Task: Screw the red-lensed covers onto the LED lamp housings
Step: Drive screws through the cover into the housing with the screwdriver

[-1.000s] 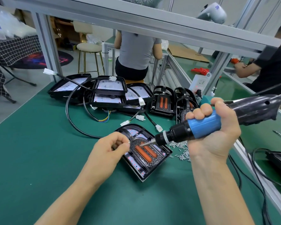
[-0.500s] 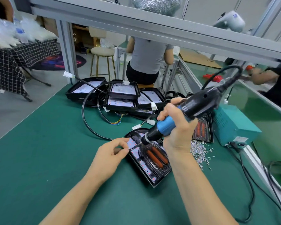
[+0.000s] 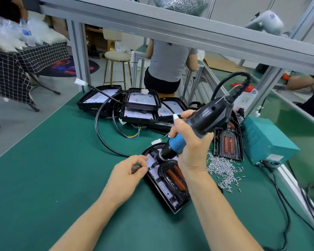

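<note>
The right hand [image 3: 190,147] grips a blue-and-black plastic screwdriver [image 3: 192,131]. The left hand [image 3: 127,174], fingers curled, pinches at the flat black lamp housing [image 3: 163,185] under its tip. Shiny metal screws [image 3: 222,169] lie heaped right of both hands

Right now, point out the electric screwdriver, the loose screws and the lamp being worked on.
electric screwdriver [image 3: 177,143]: head view, blue grip.
loose screws [image 3: 222,168]: head view, middle of pile.
lamp [image 3: 176,175]: head view, red lens.

On the bench [image 3: 53,178], screws [image 3: 223,169] lie right of the near housing [image 3: 168,187]; stacked housings [image 3: 140,107] behind it.
</note>
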A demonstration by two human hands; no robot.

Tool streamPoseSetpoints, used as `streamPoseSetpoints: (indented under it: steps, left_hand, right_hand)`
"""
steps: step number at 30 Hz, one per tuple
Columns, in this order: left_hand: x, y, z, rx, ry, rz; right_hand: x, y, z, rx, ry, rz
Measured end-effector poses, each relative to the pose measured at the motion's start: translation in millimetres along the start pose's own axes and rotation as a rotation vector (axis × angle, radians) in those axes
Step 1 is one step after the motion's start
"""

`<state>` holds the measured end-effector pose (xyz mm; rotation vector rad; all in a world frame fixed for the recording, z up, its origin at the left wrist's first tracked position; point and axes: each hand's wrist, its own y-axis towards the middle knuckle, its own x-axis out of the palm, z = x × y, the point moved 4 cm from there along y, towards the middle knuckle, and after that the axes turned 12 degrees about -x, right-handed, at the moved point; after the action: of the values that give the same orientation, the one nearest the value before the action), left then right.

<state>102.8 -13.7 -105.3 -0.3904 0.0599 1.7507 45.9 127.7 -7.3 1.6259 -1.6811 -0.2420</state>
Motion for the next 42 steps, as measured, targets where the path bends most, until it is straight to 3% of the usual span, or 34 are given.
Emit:
streamPoseSetpoints:
  steps: [6, 9, 14, 20, 25, 42]
  left_hand:
    - [-1.1, 2.9, -0.3, -0.010, 0.025, 0.030]
    - [-1.3, 2.6, 10.7, 0.011, 0.162, 0.096]
    - [17.9, -1.2, 70.2, 0.330, 0.455, 0.216]
    - [100.5, 14.7, 124.1, 0.622, 0.916, 0.124]
    - [170.4, 38.8, 122.3, 0.558, 1.340, -0.101]
    - [194.6, 53.6, 98.0, 0.527, 1.338, -0.088]
  right_hand:
    - [-3.8, -1.9, -4.5, 0.033, -0.014, 0.043]
    - [-19.6, -0.9, -18.9, -0.002, 0.015, 0.115]
    - [-62.4, 8.3, -55.4, -0.113, 0.042, 0.280]
    - [-112.8, 16.2, -87.8, -0.197, 0.002, 0.424]
    - [-135.7, 14.1, -94.3, -0.233, -0.086, 0.475]
    - [-155.9, 15.4, -96.6, -0.226, -0.112, 0.494]
